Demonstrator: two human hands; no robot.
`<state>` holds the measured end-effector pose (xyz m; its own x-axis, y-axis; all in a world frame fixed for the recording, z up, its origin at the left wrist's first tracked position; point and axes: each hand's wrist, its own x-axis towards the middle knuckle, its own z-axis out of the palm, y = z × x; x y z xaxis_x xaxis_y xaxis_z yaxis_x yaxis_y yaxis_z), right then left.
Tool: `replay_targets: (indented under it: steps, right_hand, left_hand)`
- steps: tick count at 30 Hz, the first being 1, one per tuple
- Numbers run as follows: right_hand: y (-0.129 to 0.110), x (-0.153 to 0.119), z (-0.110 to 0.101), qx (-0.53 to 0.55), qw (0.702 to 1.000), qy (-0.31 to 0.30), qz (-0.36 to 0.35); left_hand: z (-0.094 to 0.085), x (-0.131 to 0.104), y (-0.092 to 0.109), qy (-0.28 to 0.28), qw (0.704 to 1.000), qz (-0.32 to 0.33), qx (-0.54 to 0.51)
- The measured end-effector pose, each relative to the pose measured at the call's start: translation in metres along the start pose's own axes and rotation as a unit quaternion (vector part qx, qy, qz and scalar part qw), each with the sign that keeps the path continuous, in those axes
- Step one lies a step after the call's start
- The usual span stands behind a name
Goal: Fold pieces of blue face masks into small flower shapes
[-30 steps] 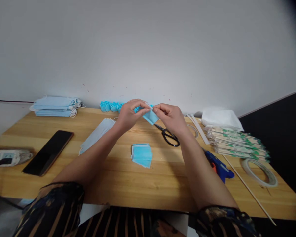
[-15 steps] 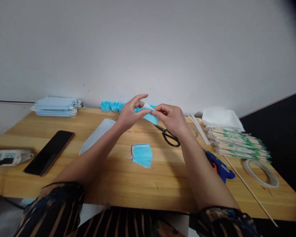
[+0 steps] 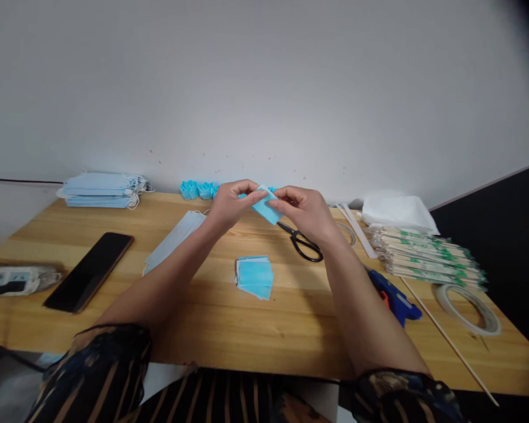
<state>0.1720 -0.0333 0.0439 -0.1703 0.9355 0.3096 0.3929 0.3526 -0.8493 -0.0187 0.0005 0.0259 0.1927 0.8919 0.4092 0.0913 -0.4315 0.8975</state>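
Note:
A small light blue piece of fabric, its upper corner folded, is held up above the table between both hands. My left hand pinches its upper left edge with thumb and fingers. On the other side, my right hand grips its right edge the same way. Below them a small stack of blue pieces lies on the wooden table. Behind my hands runs a row of ruffled blue pieces, partly hidden by them.
Face masks are stacked at the back left, near a single mask and a phone. Rightward lie scissors, wrapped sticks, a blue glue gun, a tape roll and a thin stick.
My left fingers, raised before, have come down onto the blue piece. Its raised flap now lies flatter, and the piece looks more squarely folded.

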Motion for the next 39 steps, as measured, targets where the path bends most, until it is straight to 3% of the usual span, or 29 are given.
replay_targets:
  steps: [10, 14, 18, 22, 25, 29, 31, 39]
  right_hand:
    - [0.000, -0.001, 0.000, -0.022, 0.999, 0.034, -0.010]
    - [0.001, -0.001, 0.001, -0.024, 0.998, 0.054, -0.015]
    - [0.001, -0.001, 0.002, -0.008, 0.997, 0.077, -0.013]
    - [0.001, 0.000, 0.002, -0.001, 0.993, 0.117, -0.011]
    - [0.002, 0.001, 0.000, -0.007, 0.990, 0.137, -0.013]
    - [0.004, 0.001, -0.001, -0.047, 0.985, 0.164, -0.028]
    - [0.005, 0.001, 0.000, -0.085, 0.980, 0.173, -0.049]
    - [0.013, 0.001, 0.012, -0.262, 0.944, 0.160, -0.117]
  left_hand:
    - [0.000, 0.001, 0.001, -0.005, 1.000, 0.000, 0.007]
    - [0.006, 0.000, -0.006, -0.037, 0.991, -0.044, -0.121]
    - [0.017, -0.003, -0.017, -0.083, 0.957, -0.112, -0.253]
    - [0.023, -0.003, -0.027, -0.100, 0.945, -0.133, -0.282]
    - [0.021, -0.001, -0.033, -0.084, 0.947, -0.134, -0.279]
    - [0.019, -0.002, -0.035, 0.032, 0.959, -0.156, -0.234]
    - [0.020, -0.005, -0.031, 0.060, 0.968, -0.142, -0.200]
    - [0.030, -0.017, -0.011, -0.026, 0.956, -0.147, -0.254]
